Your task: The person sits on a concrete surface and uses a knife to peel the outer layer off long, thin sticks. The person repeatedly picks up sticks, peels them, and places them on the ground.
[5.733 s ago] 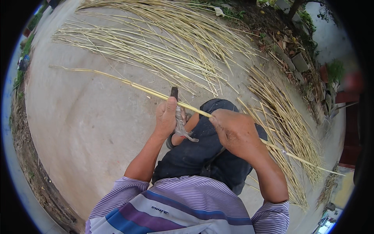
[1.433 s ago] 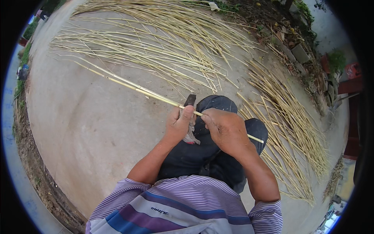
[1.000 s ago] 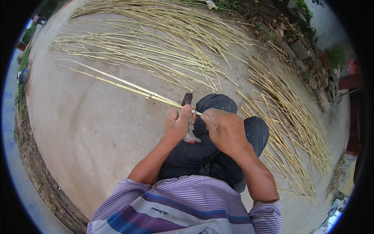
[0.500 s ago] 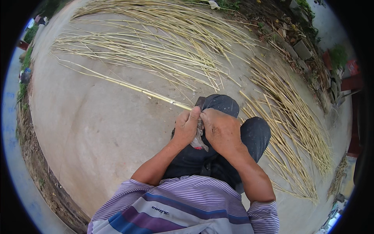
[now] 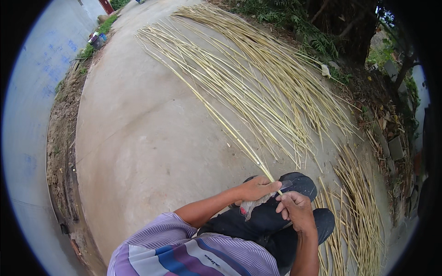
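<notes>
A long, thin, yellow-green jointed cane slants from the far left down to my hands over my knees. My left hand is closed around it near its lower end, thumb on top. A greyish rag with a red patch hangs under that hand. Beside the left thumb a flat, shiny, blade-like piece shows; what holds it is hidden. My right hand has its fingers pinched at the cane's lower tip, just below the left hand.
Many loose canes lie spread on the concrete ahead. Browner canes lie by my right knee. A tree trunk and leaf litter line the right side. A pale wall runs along the left.
My view has turned left and tilted up. The right hand has drawn a little away from the left, to the cane's tip, and the blade-like piece now shows between them.
</notes>
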Demonstrator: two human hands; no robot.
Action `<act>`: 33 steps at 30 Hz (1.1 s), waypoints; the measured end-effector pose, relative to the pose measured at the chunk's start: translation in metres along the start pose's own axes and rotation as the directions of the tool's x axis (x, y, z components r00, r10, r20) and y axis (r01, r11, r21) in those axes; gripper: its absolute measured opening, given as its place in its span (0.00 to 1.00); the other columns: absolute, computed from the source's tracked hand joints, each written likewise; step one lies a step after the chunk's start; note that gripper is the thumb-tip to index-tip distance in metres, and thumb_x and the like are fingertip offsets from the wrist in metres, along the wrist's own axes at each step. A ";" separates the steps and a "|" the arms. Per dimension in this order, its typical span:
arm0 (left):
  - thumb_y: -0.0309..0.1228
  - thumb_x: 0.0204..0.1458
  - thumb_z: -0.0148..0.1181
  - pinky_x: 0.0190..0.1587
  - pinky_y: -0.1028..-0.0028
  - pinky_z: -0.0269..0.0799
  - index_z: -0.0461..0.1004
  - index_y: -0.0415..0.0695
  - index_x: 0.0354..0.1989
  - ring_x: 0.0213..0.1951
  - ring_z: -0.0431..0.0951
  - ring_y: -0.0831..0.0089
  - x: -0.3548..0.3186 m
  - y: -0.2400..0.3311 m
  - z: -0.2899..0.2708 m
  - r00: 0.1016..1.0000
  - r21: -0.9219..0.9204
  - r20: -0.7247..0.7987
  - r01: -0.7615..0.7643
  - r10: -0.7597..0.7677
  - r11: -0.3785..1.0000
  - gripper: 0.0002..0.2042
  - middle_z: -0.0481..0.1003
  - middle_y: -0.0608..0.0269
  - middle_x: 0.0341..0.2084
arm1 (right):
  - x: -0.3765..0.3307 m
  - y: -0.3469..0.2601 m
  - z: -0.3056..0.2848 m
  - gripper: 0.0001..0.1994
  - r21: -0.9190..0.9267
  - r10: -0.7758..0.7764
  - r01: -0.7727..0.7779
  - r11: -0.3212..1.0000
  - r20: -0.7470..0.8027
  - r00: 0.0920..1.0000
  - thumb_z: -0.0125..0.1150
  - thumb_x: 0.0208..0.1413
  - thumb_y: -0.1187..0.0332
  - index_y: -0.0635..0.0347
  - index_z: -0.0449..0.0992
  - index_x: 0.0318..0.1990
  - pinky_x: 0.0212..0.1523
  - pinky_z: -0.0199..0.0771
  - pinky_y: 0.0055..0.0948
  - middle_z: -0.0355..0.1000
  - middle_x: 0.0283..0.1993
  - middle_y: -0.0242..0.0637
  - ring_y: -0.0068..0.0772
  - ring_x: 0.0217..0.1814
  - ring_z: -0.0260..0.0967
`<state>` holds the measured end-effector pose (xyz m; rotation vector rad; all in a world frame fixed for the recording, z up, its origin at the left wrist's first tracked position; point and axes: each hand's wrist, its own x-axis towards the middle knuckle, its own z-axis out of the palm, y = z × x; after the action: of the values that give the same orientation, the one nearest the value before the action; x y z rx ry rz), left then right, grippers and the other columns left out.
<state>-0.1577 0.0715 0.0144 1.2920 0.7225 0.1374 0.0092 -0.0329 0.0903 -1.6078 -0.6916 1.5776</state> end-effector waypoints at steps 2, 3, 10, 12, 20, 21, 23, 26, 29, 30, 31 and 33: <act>0.61 0.60 0.46 0.24 0.77 0.65 0.76 0.41 0.26 0.22 0.69 0.81 -0.004 0.005 -0.012 0.995 0.051 0.096 -0.025 0.020 0.998 0.32 0.70 0.70 0.16 | 0.000 0.008 -0.001 0.09 0.188 0.032 -0.046 0.981 0.078 0.996 0.59 0.61 0.68 0.67 0.77 0.37 0.15 0.58 0.17 0.74 0.22 0.37 0.18 0.15 0.62; 0.60 0.60 0.46 0.24 0.77 0.65 0.76 0.41 0.27 0.22 0.69 0.81 -0.006 0.006 -0.014 0.992 0.042 0.125 -0.039 0.034 0.998 0.31 0.70 0.70 0.16 | -0.001 0.010 -0.001 0.10 0.280 0.039 -0.073 0.957 0.122 0.992 0.60 0.61 0.67 0.67 0.77 0.36 0.15 0.58 0.17 0.73 0.22 0.37 0.19 0.15 0.62; 0.52 0.65 0.43 0.24 0.78 0.65 0.76 0.41 0.32 0.22 0.70 0.82 -0.005 -0.012 -0.016 0.992 -0.122 0.111 -0.050 0.063 0.991 0.25 0.72 0.69 0.18 | 0.008 0.030 0.004 0.09 0.414 0.064 -0.153 0.897 0.221 0.973 0.58 0.62 0.68 0.66 0.77 0.39 0.18 0.61 0.18 0.75 0.26 0.38 0.20 0.18 0.64; 0.50 0.65 0.43 0.23 0.78 0.65 0.76 0.41 0.31 0.22 0.71 0.82 -0.011 -0.014 -0.003 0.999 -0.309 0.038 0.049 -0.039 0.950 0.24 0.73 0.70 0.18 | 0.016 0.037 0.008 0.09 0.199 0.083 -0.108 0.974 0.129 0.988 0.55 0.63 0.68 0.65 0.77 0.39 0.20 0.62 0.17 0.75 0.26 0.37 0.19 0.19 0.64; 0.46 0.66 0.43 0.28 0.78 0.68 0.80 0.39 0.31 0.24 0.72 0.80 -0.007 -0.034 -0.006 0.983 -0.291 -0.109 0.108 -0.145 0.951 0.25 0.78 0.66 0.25 | 0.015 0.024 0.011 0.08 -0.687 -0.402 0.264 0.677 -0.046 0.914 0.56 0.58 0.67 0.63 0.76 0.35 0.28 0.66 0.36 0.75 0.29 0.42 0.35 0.25 0.69; 0.45 0.65 0.43 0.29 0.77 0.68 0.80 0.39 0.30 0.25 0.72 0.79 -0.005 -0.041 -0.008 0.981 -0.245 -0.114 0.122 -0.154 0.962 0.24 0.78 0.65 0.25 | 0.016 0.013 0.016 0.08 -0.820 -0.613 0.329 0.469 -0.033 0.789 0.58 0.56 0.66 0.62 0.76 0.34 0.30 0.66 0.38 0.74 0.29 0.42 0.39 0.27 0.69; 0.43 0.65 0.43 0.32 0.76 0.69 0.80 0.39 0.30 0.26 0.73 0.78 -0.009 -0.037 -0.006 0.979 -0.146 -0.132 0.136 -0.155 0.980 0.23 0.78 0.65 0.25 | 0.026 -0.011 0.028 0.08 -0.932 -0.773 0.337 0.132 0.116 0.624 0.63 0.49 0.64 0.58 0.76 0.30 0.39 0.64 0.43 0.71 0.31 0.41 0.46 0.34 0.69; 0.41 0.64 0.45 0.36 0.74 0.70 0.78 0.39 0.33 0.29 0.75 0.76 -0.025 -0.010 -0.001 0.987 -0.068 -0.133 0.082 -0.090 0.994 0.19 0.78 0.63 0.26 | 0.054 -0.031 0.053 0.13 -0.922 -0.678 0.387 0.009 0.279 0.681 0.62 0.52 0.59 0.62 0.79 0.31 0.41 0.64 0.46 0.73 0.29 0.45 0.50 0.33 0.71; 0.37 0.63 0.48 0.38 0.72 0.71 0.74 0.39 0.43 0.32 0.78 0.75 -0.018 -0.036 0.002 0.997 -0.197 -0.061 -0.054 0.043 0.979 0.14 0.78 0.59 0.29 | 0.089 -0.028 0.072 0.16 -0.933 -0.333 0.358 -0.018 0.344 0.878 0.61 0.50 0.56 0.62 0.81 0.28 0.43 0.65 0.46 0.76 0.28 0.46 0.50 0.34 0.74; 0.37 0.63 0.48 0.38 0.72 0.71 0.74 0.39 0.42 0.32 0.78 0.75 -0.018 -0.040 0.002 0.996 -0.185 -0.070 -0.063 0.050 0.981 0.14 0.78 0.60 0.28 | 0.094 -0.026 0.075 0.16 -0.933 -0.304 0.361 -0.006 0.346 0.888 0.61 0.50 0.56 0.62 0.81 0.27 0.43 0.66 0.46 0.76 0.28 0.46 0.50 0.34 0.74; 0.37 0.63 0.48 0.39 0.72 0.71 0.74 0.39 0.42 0.32 0.78 0.75 -0.018 -0.043 0.001 0.995 -0.173 -0.078 -0.071 0.058 0.982 0.14 0.78 0.61 0.28 | 0.098 -0.026 0.078 0.15 -0.932 -0.275 0.363 0.006 0.347 0.896 0.61 0.49 0.57 0.61 0.82 0.27 0.42 0.68 0.46 0.77 0.28 0.46 0.50 0.35 0.75; 0.38 0.62 0.49 0.38 0.70 0.72 0.75 0.39 0.41 0.31 0.78 0.73 -0.021 -0.049 0.002 0.993 -0.167 -0.106 -0.072 0.055 0.983 0.14 0.78 0.61 0.27 | 0.106 -0.021 0.082 0.14 -0.927 -0.236 0.371 0.050 0.350 0.907 0.60 0.48 0.58 0.60 0.82 0.26 0.42 0.69 0.46 0.77 0.27 0.46 0.50 0.35 0.76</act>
<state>-0.1873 0.0454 -0.0213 1.1501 0.7393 0.3117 -0.0601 0.0771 0.0519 -1.9687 -2.4017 0.7036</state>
